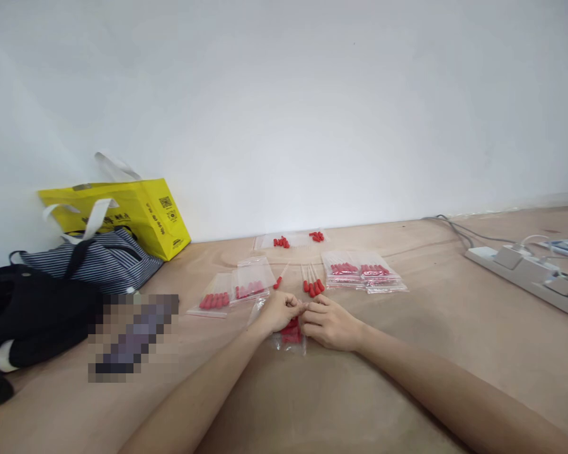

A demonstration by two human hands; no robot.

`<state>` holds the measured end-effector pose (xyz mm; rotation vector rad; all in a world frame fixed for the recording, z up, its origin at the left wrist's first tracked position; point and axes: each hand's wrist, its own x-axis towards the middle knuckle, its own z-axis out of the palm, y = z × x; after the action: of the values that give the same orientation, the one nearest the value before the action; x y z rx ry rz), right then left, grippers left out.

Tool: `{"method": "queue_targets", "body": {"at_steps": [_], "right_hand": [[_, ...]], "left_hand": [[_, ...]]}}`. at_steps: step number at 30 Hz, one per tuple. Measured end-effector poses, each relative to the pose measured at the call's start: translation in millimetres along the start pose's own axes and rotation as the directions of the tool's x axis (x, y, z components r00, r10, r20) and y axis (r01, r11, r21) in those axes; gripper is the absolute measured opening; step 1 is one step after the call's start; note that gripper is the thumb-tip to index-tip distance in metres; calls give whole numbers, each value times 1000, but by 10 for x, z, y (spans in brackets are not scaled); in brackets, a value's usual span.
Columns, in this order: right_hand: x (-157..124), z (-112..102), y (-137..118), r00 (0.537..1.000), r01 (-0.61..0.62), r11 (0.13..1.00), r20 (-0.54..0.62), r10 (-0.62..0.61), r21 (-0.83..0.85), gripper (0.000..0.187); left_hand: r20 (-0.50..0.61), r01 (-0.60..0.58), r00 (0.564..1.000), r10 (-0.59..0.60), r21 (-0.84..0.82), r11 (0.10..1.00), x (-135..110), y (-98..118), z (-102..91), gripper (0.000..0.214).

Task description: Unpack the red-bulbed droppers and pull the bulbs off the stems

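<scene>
My left hand (280,311) and my right hand (330,324) meet at the middle of the table, fingers closed on the top edge of a small clear plastic bag (292,338). Red pieces show inside it, partly covered by my fingers. Just beyond my hands lie several thin pale sticks with red ends (313,287), and one more such stick (278,282) rests to their left. Left of my hands are flat clear bags of red-ended pieces (214,301). On the right, more filled bags (344,269) lie in overlapping stacks.
Near the wall, more red-ended pieces (281,242) lie on clear plastic. A yellow bag (163,217), a striped bag (127,252) and a black bag (42,309) crowd the left side, beside a pixelated patch. A white power strip (492,258) with cables lies at the right.
</scene>
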<state>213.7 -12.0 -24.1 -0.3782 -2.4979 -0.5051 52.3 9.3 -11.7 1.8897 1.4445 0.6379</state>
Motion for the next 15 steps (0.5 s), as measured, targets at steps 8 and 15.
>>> {"method": "queue_targets", "body": {"at_steps": [8, 15], "right_hand": [[-19, -2, 14, 998, 43, 998, -49, -45, -35, 30], [-39, -7, 28, 986, 45, 996, -159, -56, -76, 27]], "left_hand": [[28, -16, 999, 16, -13, 1000, -24, 23, -26, 45], [2, -37, 999, 37, 21, 999, -241, -5, -38, 31]]}}
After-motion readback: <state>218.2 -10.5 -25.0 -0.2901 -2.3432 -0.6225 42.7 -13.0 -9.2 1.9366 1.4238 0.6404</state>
